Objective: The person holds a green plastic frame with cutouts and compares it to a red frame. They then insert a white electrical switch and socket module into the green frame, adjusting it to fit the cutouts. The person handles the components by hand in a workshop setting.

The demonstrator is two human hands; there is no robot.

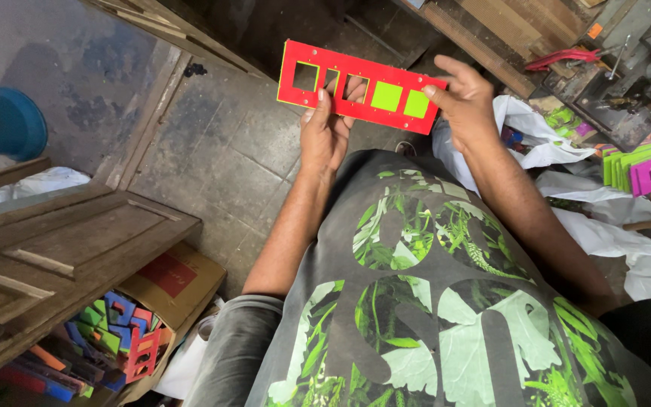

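— Holding what, and where?

— I have a red foam strip (pixel 359 87) in both hands, upper centre of the frame, tilted down to the right. It has five square windows: three are open, and the two on the right are filled with green squares (pixel 401 99). My left hand (pixel 325 132) is clamped on its lower edge, thumb on the front face, fingertips showing through an open window. My right hand (pixel 465 98) is closed on the right end, thumb on the face by the last green square.

— Surroundings?

— Stone floor (pixel 227 136) behind the strip. Blue round object (pixel 1 120) at the left edge. Wooden cabinet (pixel 62 256) in the lower left. Beneath it is an open brown cardboard box (pixel 178 283) with a red rectangular patch on its flap, holding mixed red, blue, green and orange foam pieces (pixel 114 339). At the right edge is a stack of green and purple foam sheets (pixel 646 166), lying on crumpled white plastic bags (pixel 612 234). Red-handled tool (pixel 563 58) on the cluttered bench in the upper right.

— Obstructions?

— Nothing lies between my hands and the strip. My shirt (pixel 431 301), grey with a green leaf print, fills the lower centre.
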